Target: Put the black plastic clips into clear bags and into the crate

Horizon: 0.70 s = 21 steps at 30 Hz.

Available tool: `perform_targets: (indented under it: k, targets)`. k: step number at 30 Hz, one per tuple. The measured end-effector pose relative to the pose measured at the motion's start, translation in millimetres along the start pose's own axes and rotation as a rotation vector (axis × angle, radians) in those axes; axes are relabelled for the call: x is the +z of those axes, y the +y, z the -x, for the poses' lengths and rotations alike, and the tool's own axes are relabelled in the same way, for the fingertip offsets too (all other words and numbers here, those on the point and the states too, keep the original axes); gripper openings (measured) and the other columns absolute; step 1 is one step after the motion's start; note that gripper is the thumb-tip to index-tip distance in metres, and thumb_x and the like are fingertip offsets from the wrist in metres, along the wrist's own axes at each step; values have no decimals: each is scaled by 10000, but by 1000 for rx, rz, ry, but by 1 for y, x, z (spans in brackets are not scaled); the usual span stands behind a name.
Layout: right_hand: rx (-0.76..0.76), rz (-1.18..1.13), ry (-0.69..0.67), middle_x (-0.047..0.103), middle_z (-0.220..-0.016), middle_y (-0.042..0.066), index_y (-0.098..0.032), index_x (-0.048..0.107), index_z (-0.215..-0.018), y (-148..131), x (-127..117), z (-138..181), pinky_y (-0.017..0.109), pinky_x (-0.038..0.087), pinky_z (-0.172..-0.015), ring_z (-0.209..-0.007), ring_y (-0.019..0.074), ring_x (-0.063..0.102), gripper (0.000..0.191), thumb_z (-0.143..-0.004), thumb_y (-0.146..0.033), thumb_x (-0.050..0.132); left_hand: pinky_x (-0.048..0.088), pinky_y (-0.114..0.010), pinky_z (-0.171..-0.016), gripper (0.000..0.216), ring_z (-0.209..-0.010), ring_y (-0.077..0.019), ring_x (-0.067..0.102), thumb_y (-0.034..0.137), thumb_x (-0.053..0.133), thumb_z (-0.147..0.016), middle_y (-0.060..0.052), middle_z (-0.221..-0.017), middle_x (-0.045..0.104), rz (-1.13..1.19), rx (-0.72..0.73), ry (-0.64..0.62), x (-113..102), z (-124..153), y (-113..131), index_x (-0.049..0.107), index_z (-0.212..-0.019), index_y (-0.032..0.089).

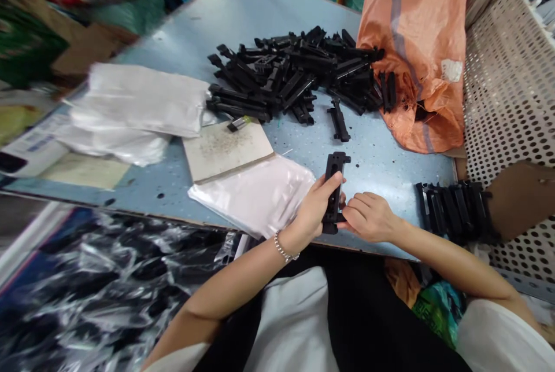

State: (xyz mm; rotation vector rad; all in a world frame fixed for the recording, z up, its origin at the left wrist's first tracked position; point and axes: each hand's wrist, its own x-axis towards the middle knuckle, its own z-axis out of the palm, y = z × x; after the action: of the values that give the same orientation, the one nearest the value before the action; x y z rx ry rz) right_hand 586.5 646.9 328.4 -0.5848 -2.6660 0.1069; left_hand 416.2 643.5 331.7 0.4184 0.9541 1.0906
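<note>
My left hand [313, 208] grips a long black plastic part [335, 170] along its left side, thumb stretched up the edge. My right hand [368, 216] is curled against the same part's lower right end, fingers pinched on it. The part stands on end above the near edge of the blue table [243, 13]. A bead bracelet circles my left wrist. A big heap of similar black parts [295, 71] lies further back on the table. One loose black part [339, 120] lies between the heap and my hands.
An orange woven sack [416, 42] lies open at the right. A row of stacked black parts [455, 207] sits by a white perforated panel [507, 100]. Clear plastic bags [260, 192] and a second pile of bags [139, 100] flank a cardboard sheet [225, 149].
</note>
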Motion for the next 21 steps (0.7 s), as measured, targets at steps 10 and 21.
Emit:
perform_targets:
  k: [10, 21]
  targets:
    - [986, -150, 43, 653, -1229, 165, -166, 590, -1185, 130, 38, -77, 408, 458, -960, -1167, 300, 607, 429, -1039, -513, 386, 509, -479, -1007, 372, -1097, -277, 643, 339, 589, -898, -115, -1148, 693, -597, 261, 25, -31, -34, -68, 598, -1232, 175]
    - [1060, -742, -183, 629, -644, 30, -192, 552, -859, 68, 45, -57, 264, 460, -498, -472, 133, 518, 461, -1045, -344, 157, 513, -413, -1027, 690, -1188, -260, 639, 642, 637, -884, -125, -1246, 677, -16, 344, -42, -45, -66, -28, 533, -1419, 220]
